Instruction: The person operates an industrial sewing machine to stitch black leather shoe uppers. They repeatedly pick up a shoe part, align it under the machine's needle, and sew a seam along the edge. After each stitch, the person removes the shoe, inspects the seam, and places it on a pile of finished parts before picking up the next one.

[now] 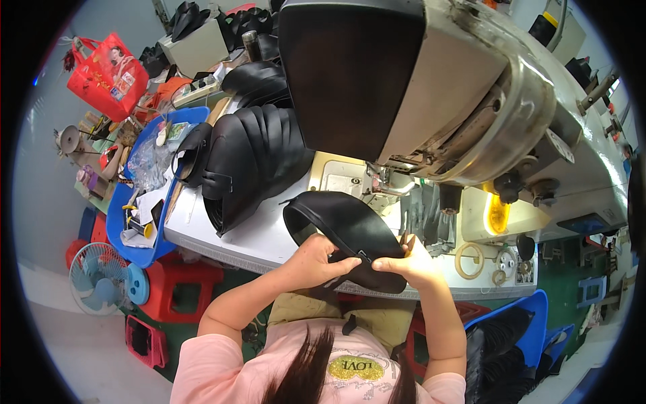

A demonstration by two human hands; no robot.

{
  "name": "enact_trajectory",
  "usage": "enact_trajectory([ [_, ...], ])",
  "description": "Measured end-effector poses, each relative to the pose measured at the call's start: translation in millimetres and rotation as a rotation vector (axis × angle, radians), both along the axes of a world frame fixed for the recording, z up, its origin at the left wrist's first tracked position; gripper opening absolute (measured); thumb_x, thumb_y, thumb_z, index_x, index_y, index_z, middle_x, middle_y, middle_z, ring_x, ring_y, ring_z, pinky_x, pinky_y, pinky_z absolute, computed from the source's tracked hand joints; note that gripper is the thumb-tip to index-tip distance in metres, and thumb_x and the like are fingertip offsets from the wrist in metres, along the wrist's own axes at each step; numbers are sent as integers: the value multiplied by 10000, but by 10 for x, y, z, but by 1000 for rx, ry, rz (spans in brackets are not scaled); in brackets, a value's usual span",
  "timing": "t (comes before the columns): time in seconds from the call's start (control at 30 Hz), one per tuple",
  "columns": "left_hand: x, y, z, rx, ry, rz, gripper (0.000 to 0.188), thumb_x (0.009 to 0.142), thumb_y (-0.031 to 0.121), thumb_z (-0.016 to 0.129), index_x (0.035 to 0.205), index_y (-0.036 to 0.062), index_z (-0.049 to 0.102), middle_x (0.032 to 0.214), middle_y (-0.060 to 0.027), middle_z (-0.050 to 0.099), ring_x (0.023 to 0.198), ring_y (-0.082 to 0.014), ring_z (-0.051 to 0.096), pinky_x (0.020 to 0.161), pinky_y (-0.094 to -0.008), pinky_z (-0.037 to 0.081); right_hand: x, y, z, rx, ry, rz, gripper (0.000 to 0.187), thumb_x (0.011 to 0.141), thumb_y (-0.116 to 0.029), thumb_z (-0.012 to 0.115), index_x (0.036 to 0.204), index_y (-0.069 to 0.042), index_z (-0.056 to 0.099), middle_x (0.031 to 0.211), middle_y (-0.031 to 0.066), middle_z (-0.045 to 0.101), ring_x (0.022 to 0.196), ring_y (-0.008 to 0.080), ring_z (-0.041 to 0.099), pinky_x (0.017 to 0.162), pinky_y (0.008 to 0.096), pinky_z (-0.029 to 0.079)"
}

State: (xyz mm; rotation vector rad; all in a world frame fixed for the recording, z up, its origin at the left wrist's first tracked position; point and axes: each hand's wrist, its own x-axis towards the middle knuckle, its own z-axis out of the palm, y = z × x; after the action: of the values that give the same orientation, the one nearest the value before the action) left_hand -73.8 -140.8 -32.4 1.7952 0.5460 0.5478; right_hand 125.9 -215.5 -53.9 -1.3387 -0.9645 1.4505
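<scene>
A curved black leather shoe upper (346,219) is held up between my two hands, in front of the sewing machine (464,81). My left hand (321,259) grips its near edge, fingers reaching inside the loop and thumb pointing right. My right hand (407,262) pinches the right part, its thumb pressed on the leather close to a small tab. The two thumbs nearly meet at that tab. Some fingers of both hands are hidden behind the leather. To the left, a stack of similar black leather pieces (252,158) lies on the white table (222,246).
Dark strips (427,215) lie right of the needle area. A blue tray (134,249) of thread and scraps stands left, above a red stool (175,289) and a fan (99,279). A blue bin (538,310) with black pieces sits low at the right.
</scene>
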Motion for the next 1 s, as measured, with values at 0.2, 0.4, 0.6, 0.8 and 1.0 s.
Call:
enact_trajectory([
  [0.2,-113,90,4,-84,221,77,186,768,147,584,867,-11,595,683,-76,588,604,-101,497,576,-263,415,-316,128,308,-51,-84,-27,395,662,-54,721,1019,-2,562,929,59,609,823,136,558,774,273,446],
  [0.4,-109,67,10,502,223,282,236,746,213,618,897,33,589,790,-107,577,802,-246,498,744,-371,366,-370,167,173,50,85,-110,401,637,-17,723,999,7,551,899,72,606,795,134,571,736,266,469],
  [0.6,-111,75,126,204,74,274,218,716,122,652,882,-9,598,810,-111,600,773,-230,555,719,-321,434,-360,286,90,110,177,-201,428,604,31,703,1000,13,540,901,84,598,801,158,582,747,285,483],
  [0.8,-12,218,187,-43,-26,189,179,732,57,635,886,-29,603,816,-65,628,759,-83,552,686,-234,439,-298,364,117,102,214,-210,430,611,29,697,1008,9,533,883,82,601,775,163,587,740,300,490],
  [1.0,152,433,62,-212,-109,237,192,723,92,642,874,-25,623,762,-52,625,696,-85,548,644,-228,443,-53,296,31,102,-309,-230,258,706,-68,675,931,10,576,847,69,605,752,126,577,688,257,473],
])
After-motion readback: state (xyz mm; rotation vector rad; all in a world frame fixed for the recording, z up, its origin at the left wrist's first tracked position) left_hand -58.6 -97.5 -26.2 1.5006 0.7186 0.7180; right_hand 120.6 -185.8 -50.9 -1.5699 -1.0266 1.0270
